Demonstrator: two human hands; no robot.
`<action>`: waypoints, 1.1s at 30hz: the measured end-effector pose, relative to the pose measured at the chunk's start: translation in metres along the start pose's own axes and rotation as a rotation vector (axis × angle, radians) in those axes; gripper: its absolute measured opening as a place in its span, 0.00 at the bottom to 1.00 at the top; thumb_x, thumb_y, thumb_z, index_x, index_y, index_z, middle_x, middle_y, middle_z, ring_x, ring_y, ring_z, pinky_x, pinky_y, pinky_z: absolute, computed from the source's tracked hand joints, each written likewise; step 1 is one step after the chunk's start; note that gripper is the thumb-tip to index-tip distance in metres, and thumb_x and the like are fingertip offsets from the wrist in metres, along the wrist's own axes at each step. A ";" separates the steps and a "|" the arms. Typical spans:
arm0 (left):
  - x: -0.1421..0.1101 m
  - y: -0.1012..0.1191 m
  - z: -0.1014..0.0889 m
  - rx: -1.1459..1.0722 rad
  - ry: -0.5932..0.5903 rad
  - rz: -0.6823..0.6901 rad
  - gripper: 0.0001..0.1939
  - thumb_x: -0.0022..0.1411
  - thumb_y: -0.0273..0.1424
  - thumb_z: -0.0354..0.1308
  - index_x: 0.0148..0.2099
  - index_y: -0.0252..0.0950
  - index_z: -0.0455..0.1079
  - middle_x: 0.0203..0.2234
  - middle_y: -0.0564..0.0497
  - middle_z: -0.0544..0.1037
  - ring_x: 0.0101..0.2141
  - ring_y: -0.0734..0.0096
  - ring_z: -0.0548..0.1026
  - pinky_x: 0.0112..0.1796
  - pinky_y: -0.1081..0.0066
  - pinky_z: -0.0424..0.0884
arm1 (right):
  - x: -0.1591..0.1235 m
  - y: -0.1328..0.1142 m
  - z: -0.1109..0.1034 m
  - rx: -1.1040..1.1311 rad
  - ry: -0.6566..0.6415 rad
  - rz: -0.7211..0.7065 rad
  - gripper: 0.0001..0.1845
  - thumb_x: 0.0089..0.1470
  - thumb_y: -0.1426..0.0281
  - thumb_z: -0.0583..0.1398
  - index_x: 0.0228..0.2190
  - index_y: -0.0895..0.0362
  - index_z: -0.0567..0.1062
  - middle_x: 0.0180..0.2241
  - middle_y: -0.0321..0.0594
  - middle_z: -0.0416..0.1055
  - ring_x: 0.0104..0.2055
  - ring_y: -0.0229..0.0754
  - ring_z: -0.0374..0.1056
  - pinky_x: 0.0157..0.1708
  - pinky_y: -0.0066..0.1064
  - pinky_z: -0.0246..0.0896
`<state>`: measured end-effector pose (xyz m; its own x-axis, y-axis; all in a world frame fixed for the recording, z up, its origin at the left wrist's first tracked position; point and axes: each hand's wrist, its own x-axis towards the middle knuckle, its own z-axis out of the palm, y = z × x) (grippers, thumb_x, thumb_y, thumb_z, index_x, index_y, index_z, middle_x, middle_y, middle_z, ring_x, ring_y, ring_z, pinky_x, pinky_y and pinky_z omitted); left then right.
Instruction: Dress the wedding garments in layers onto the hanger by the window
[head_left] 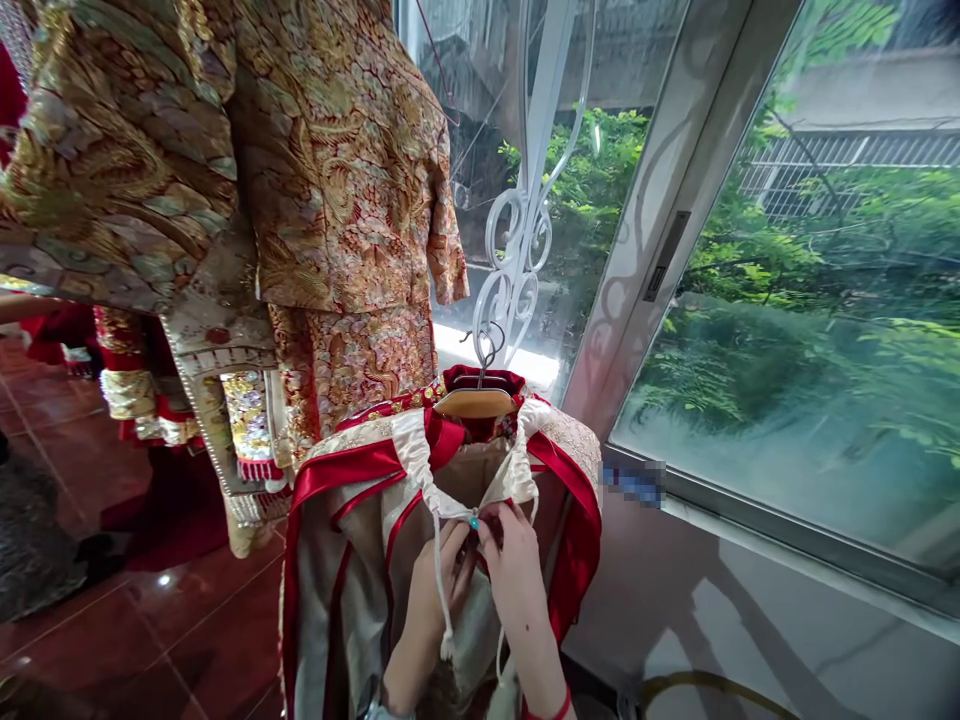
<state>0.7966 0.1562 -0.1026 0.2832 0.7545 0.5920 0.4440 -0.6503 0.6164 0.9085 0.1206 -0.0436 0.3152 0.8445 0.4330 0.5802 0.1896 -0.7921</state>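
Note:
A jacket with red satin edging and a cream lining (322, 590) hangs open on a wooden hanger (480, 402). A white gathered cloth band (412, 450) lies over its neck, with white cords (441, 575) dangling to tassel-like ends. My left hand (431, 590) and my right hand (517, 565) meet at the front of this band, fingers pinched where its two sides come together. Between the fingertips shows a small turquoise piece (473, 522); whether it is a bead or a fastener is unclear. Part of what the fingers hold is hidden.
Gold brocade garments (337, 180) hang close on the left, with fringed and beaded pieces below. White scrolled ironwork (517, 240) stands behind the hanger's hook, beside a sliding window (795, 350). Red floor tiles (187, 620) show at lower left, and a pale wall (712, 590) at lower right.

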 end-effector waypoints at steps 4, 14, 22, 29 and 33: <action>-0.008 0.000 0.001 -0.007 0.004 -0.023 0.19 0.62 0.26 0.50 0.53 0.39 0.71 0.44 0.42 0.79 0.41 0.60 0.78 0.41 0.63 0.76 | 0.000 -0.008 -0.007 -0.085 -0.140 0.056 0.08 0.56 0.73 0.54 0.29 0.55 0.72 0.29 0.42 0.72 0.31 0.44 0.68 0.31 0.31 0.58; -0.005 -0.008 0.011 -0.033 0.114 -0.006 0.19 0.62 0.24 0.47 0.52 0.35 0.73 0.46 0.40 0.80 0.43 0.60 0.80 0.43 0.64 0.77 | 0.028 -0.031 -0.001 0.621 -0.289 0.398 0.12 0.40 0.62 0.57 0.15 0.55 0.64 0.13 0.26 0.50 0.16 0.29 0.41 0.16 0.25 0.35; 0.012 0.000 -0.008 -0.075 0.077 0.057 0.20 0.68 0.28 0.44 0.59 0.37 0.68 0.52 0.40 0.76 0.53 0.61 0.75 0.52 0.62 0.73 | 0.052 -0.072 -0.005 0.601 -0.197 0.316 0.12 0.41 0.63 0.57 0.15 0.56 0.64 0.14 0.27 0.54 0.17 0.30 0.46 0.17 0.25 0.40; 0.011 0.002 -0.021 -0.151 -0.036 -0.045 0.21 0.63 0.25 0.48 0.56 0.36 0.70 0.47 0.39 0.77 0.45 0.59 0.77 0.47 0.61 0.74 | 0.044 -0.062 -0.009 0.600 -0.223 0.260 0.13 0.47 0.62 0.55 0.17 0.55 0.63 0.15 0.27 0.52 0.18 0.31 0.45 0.18 0.26 0.42; 0.012 0.019 -0.040 -0.394 -0.039 -0.180 0.19 0.64 0.33 0.51 0.55 0.36 0.70 0.45 0.41 0.78 0.44 0.58 0.77 0.46 0.62 0.74 | 0.038 -0.038 -0.024 0.285 0.024 0.049 0.12 0.56 0.61 0.57 0.28 0.56 0.71 0.24 0.35 0.67 0.26 0.38 0.61 0.27 0.28 0.56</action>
<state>0.7739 0.1493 -0.0633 0.2661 0.8570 0.4414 0.1330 -0.4862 0.8637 0.9167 0.1332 0.0136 0.3569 0.8448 0.3987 0.3309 0.2848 -0.8997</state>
